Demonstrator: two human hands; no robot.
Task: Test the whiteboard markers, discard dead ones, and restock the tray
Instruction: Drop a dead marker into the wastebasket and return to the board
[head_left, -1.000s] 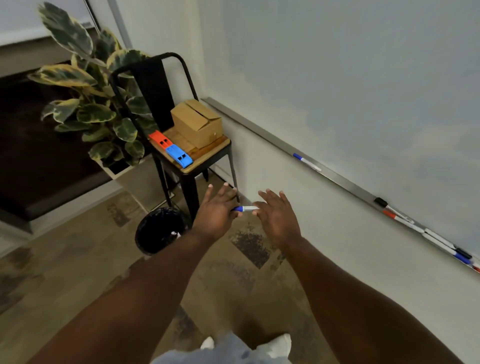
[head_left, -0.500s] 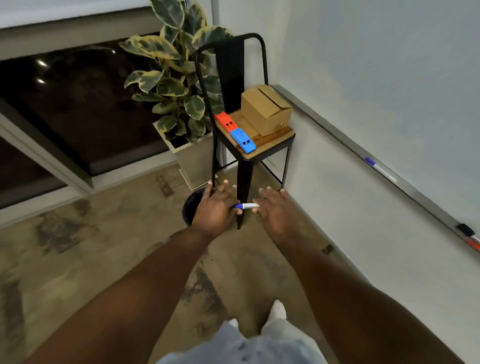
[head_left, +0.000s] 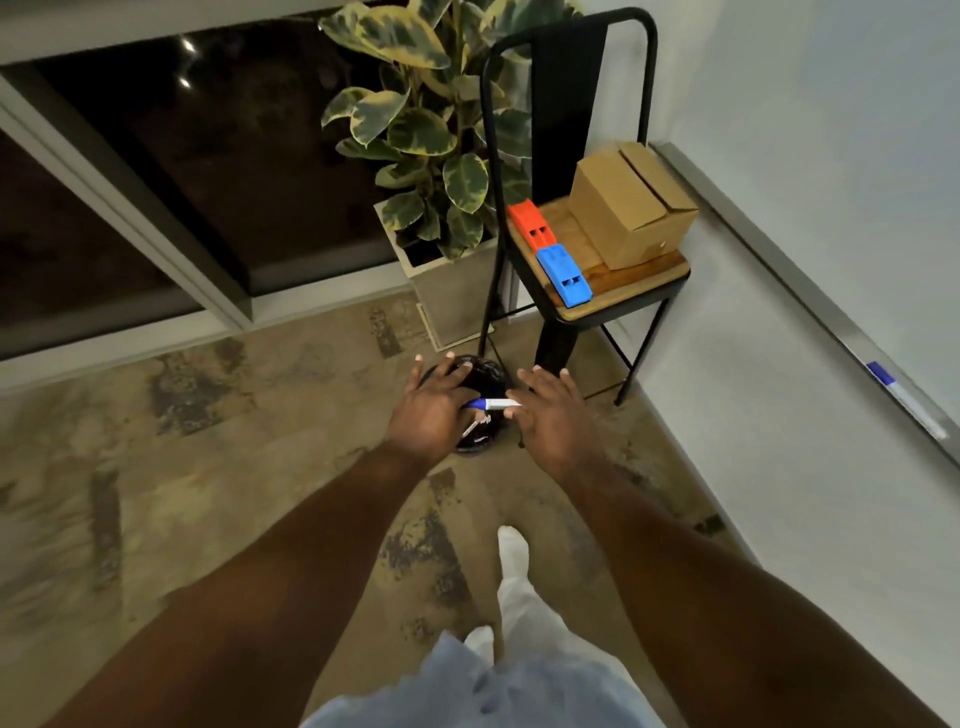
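Note:
A white whiteboard marker with a blue cap is held level between my two hands. My left hand pinches its blue cap end and my right hand pinches its white end, the other fingers of both spread out. Both hands hover right above a black waste bin on the floor, with another marker lying in it. At the right edge, a blue-capped marker lies on the whiteboard's metal tray.
A black metal chair stands just behind the bin, carrying a cardboard box, a red block and a blue block. A potted plant stands left of the chair, by a dark window. My white-socked foot is on the floor.
The view has swung left and closer to the chair. My hands, holding the marker the same way, have come over the black bin, which now lies directly beneath them.

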